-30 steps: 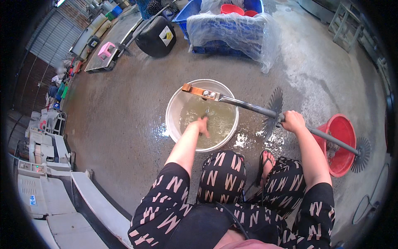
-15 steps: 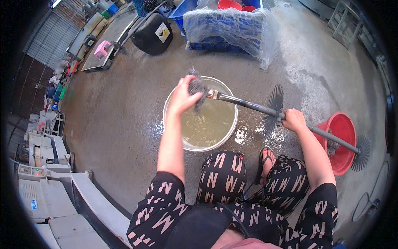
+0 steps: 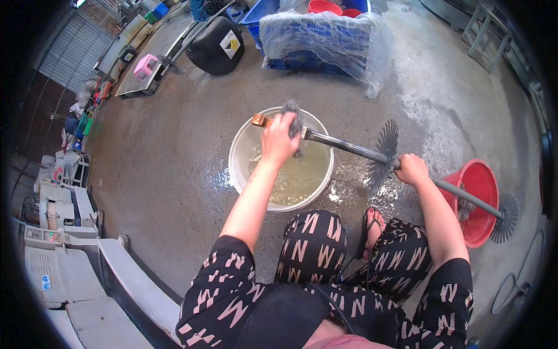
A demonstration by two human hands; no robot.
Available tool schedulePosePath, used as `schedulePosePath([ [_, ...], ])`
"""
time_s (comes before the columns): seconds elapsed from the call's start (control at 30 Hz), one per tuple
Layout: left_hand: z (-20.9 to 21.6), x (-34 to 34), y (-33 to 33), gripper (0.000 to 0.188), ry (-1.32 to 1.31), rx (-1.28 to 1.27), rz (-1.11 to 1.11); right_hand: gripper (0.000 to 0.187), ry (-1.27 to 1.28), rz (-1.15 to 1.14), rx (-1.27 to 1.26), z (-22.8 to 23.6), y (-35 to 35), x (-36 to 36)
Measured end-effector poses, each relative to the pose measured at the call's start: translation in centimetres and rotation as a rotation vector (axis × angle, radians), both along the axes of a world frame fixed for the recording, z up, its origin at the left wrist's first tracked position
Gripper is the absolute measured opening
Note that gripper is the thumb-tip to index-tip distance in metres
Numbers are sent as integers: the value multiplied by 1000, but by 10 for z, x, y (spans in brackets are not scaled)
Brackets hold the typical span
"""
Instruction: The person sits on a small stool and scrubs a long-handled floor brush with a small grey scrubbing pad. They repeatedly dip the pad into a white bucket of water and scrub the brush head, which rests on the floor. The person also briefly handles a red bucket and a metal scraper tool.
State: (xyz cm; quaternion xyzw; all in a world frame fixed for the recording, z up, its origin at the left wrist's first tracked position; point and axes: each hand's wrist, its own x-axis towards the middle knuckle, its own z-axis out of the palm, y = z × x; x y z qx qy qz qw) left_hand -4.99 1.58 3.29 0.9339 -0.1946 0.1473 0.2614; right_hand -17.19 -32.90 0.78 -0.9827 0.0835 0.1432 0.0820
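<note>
A long dark metal rod (image 3: 343,144) slants across the view, carrying a grey toothed disc (image 3: 385,152) mid-length and another toothed disc (image 3: 504,218) at its lower right end. My right hand (image 3: 411,170) is closed around the rod just right of the middle disc. At the other end, my left hand (image 3: 280,138) presses a fuzzy grey scouring pad (image 3: 292,109) around the rod. The copper-coloured tip (image 3: 260,120) sticks out left of that hand. Beneath is a round white tub (image 3: 234,168) with murky water (image 3: 314,177). Part of the pad is hidden by my fingers.
A red bucket (image 3: 492,186) stands at the right, partly behind the rod. Plastic sheeting drapes a blue crate (image 3: 319,61) ahead. Further left are a black jerrycan (image 3: 209,49) and a pink stool (image 3: 145,67). Pale machinery (image 3: 75,279) lines the left; the concrete floor is wet.
My left hand and the scouring pad have slid right along the rod, exposing the copper-coloured tip. My right hand and the rod have hardly moved.
</note>
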Motion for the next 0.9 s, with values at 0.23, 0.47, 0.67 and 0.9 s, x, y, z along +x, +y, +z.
schedulePosePath([
  [0.23, 23, -2, 20, 40, -2, -62, -2, 19, -23, -13, 16, -8, -9, -1],
  [0.47, 1, 13, -10, 37, -29, 2, -46, 20, -43, 10, -32, -4, -4, -5],
  [0.67, -1, -11, 30, 38, -9, -87, -89, 20, -42, -14, -43, -1, -3, -1],
  [0.9, 3, 34, -12, 37, 58, 49, -28, 21, -7, 0, -49, -4, 0, 0],
])
